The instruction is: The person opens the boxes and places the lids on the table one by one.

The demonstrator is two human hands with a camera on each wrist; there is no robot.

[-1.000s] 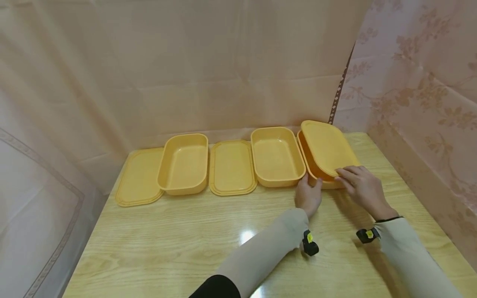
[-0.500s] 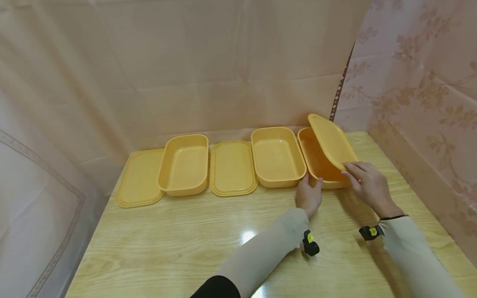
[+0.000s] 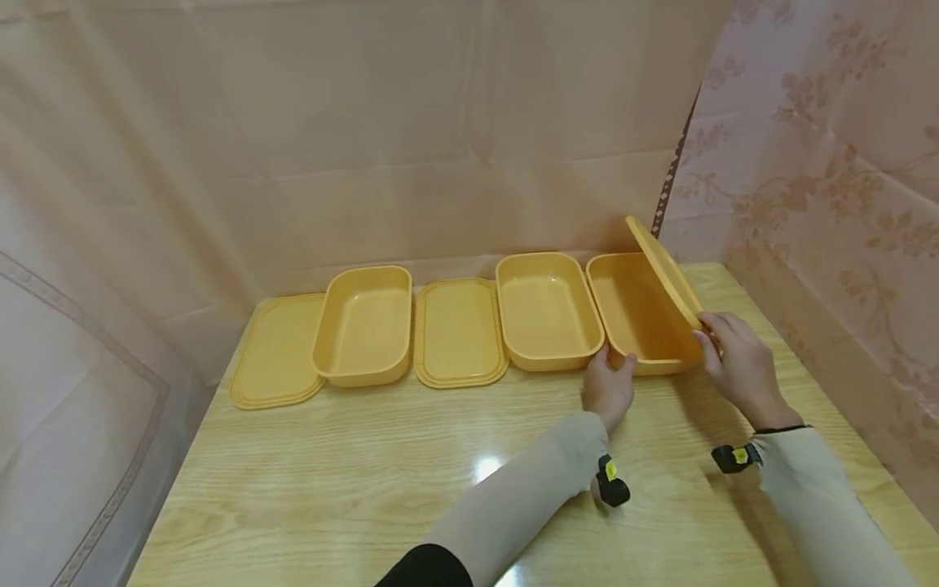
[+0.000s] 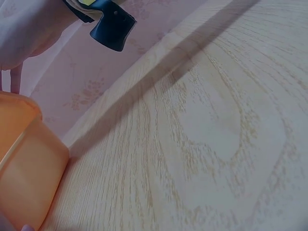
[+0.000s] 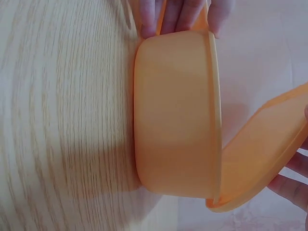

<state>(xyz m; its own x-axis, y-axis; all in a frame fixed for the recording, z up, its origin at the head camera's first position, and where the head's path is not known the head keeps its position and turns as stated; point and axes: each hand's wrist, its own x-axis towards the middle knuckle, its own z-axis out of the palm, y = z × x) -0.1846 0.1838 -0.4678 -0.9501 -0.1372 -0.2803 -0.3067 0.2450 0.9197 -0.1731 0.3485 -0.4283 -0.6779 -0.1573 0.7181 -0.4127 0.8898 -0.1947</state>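
Note:
At the right end of a row stands a yellow rectangular food container (image 3: 623,297), its inside partly in sight. My left hand (image 3: 607,390) holds its near left corner, fingers along the side wall and thumb at the front. A matching yellow lid (image 3: 666,273) leans up steeply over the container's right side, and my right hand (image 3: 742,367) pinches its near end. From the right wrist, the lid (image 5: 269,144) tilts away from the container (image 5: 175,115), its lower edge right at the rim. The left wrist view catches only a corner of the container (image 4: 36,168).
Just left is another open container (image 3: 548,306), then a flat lid (image 3: 460,330), a further open container (image 3: 363,322) and a lid (image 3: 275,350) partly under it. All stand on a wooden table (image 3: 330,489) against a cloth backdrop (image 3: 411,147); patterned cloth (image 3: 829,187) borders the right.
The lid has swung up and to the right, from lying slanted over the container to standing steeply, exposing the inside. My right hand moved slightly right with it; the left hand stayed put.

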